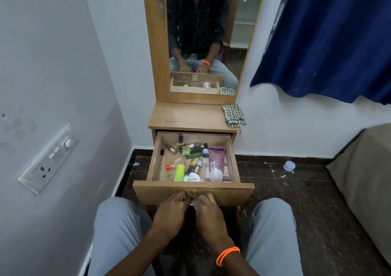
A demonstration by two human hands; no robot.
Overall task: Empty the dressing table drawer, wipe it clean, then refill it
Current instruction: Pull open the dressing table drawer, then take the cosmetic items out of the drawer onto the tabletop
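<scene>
I have both hands down at the drawer front: my left hand (169,210) and my right hand (208,211) sit side by side, fingers curled in against the small metal ring pull (191,203) under the lock (193,192). The fingertips are hidden from my view, so I judge both are pinching at the pull, though I cannot see the contact itself. An orange wristband (227,254) circles my right wrist.

The drawer (193,188) stands pulled well out of the dressing table (186,117) and is full: a green tube (179,172), a pink tube (216,158), a white round cap (215,175), a nail polish remover lid (192,178), several small nail polish bottles (181,141) and an orange-capped stick (171,166), all lying loose and touching one another.

I judge emptying has not begun. The little glass bottles look light but slippery and breakable, best pinched by their caps one at a time; the tubes are soft and can be gripped round the middle. The checked cloth (233,115) on the table's right corner looks limp, easy to bunch for wiping
</scene>
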